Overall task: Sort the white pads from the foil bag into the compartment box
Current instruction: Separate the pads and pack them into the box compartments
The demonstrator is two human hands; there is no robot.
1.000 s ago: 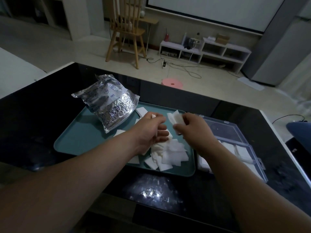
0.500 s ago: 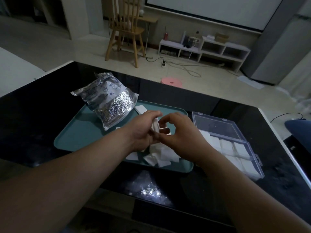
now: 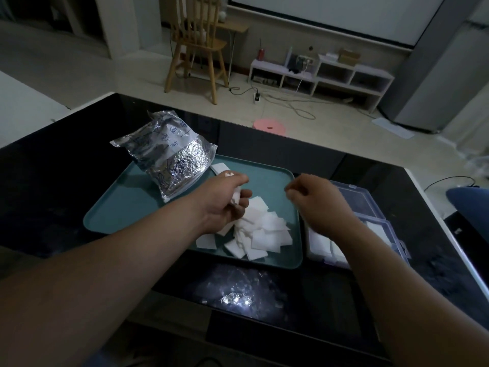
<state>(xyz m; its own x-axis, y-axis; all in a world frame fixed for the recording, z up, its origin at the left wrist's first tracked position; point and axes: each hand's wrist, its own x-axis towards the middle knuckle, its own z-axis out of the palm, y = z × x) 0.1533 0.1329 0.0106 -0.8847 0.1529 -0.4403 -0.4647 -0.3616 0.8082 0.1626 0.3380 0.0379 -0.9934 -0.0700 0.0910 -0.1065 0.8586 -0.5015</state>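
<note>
1. Now, my left hand grips a few white pads above the teal tray.
2. Over the tray's right edge, my right hand has its fingers curled; can't tell if it holds anything.
3. The loose pad pile lies on the tray's near side, with the foil bag at its far-left corner.
4. The clear compartment box sits just right of the tray, lid open, pads inside.

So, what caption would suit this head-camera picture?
Left hand holds white pads over the teal tray; right hand hovers by the compartment box.
</note>
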